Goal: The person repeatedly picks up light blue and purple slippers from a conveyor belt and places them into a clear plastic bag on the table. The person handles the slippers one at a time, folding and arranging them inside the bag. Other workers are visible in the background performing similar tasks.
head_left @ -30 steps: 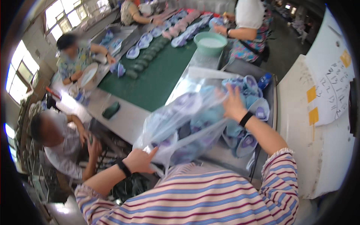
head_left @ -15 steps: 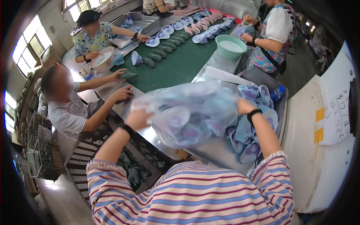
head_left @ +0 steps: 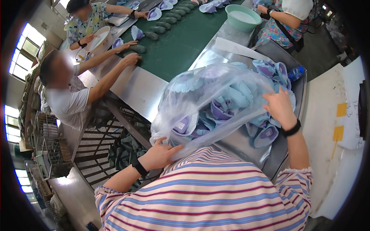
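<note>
Gripping the clear bag (head_left: 192, 98), left fingers (head_left: 175, 149) and right fingers (head_left: 272, 99) have loose blue pieces (head_left: 266, 135) nearby, a bottle (head_left: 296, 73) and basin (head_left: 243, 25) beyond.

Daylight reaches you from the windows (head_left: 27, 43) at 10 o'clock, their panes burnt out to white. Glare streaks the floor (head_left: 64, 180) at 8 o'clock and the metal tray (head_left: 246, 149) at 4, and pale highlights ripple over your clear bag (head_left: 219, 98). The aisle (head_left: 327, 57) at 2 o'clock sinks into dimness. Your left hand (head_left: 157, 154) and right hand (head_left: 280, 107) look fairly sharp. Your fisheye bows straight edges toward the rim and blackens the corners.
</note>
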A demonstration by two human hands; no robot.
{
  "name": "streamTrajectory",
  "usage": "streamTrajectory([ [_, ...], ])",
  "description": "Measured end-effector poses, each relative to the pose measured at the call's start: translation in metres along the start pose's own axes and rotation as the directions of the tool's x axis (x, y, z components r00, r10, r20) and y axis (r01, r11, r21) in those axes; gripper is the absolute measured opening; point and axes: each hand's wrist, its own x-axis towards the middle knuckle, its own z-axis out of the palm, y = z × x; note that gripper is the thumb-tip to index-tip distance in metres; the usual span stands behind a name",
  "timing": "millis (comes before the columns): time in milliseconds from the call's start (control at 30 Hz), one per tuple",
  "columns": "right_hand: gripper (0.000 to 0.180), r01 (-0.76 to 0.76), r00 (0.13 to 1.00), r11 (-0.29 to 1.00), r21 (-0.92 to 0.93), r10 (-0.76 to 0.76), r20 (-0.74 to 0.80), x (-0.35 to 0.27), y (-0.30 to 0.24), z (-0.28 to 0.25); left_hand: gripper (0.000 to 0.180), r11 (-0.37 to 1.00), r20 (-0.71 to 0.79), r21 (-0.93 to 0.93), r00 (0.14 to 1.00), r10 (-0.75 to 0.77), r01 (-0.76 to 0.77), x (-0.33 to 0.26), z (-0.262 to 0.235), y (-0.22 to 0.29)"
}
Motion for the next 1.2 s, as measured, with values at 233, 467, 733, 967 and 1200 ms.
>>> streamTrajectory([
  [233,0.034,0.788,0.609,0.609,0.089,-0.749,-0.261,-0.007,-0.095,0.054,0.042,0.946,-0.21,0.087,0.923,0.323,-0.311,0.03,0.018,0.009],
  [467,0.038,0.56,0.691,0.708,0.431,-0.686,0.23,-0.026,-0.026,0.209,0.037,0.955,-0.154,0.297,0.988,0.031,0.016,0.011,0.114,-0.08],
  [733,0.038,-0.325,0.758,0.213,0.922,-0.524,0.388,0.028,0.014,0.093,0.051,0.562,-0.339,-0.827,0.787,-0.516,0.011,0.043,-0.022,-0.116],
  [967,0.06,0.285,0.941,0.906,0.312,-0.204,-0.269,0.094,0.023,0.078,0.065,0.915,-0.549,-0.05,0.754,-0.36,0.4,0.113,-0.059,-0.109],
  [1200,0.043,0.081,0.974,0.984,0.161,-0.044,-0.221,0.141,0.019,0.047,0.055,0.902,-0.56,0.399,0.823,0.098,0.164,0.147,-0.076,-0.116],
])
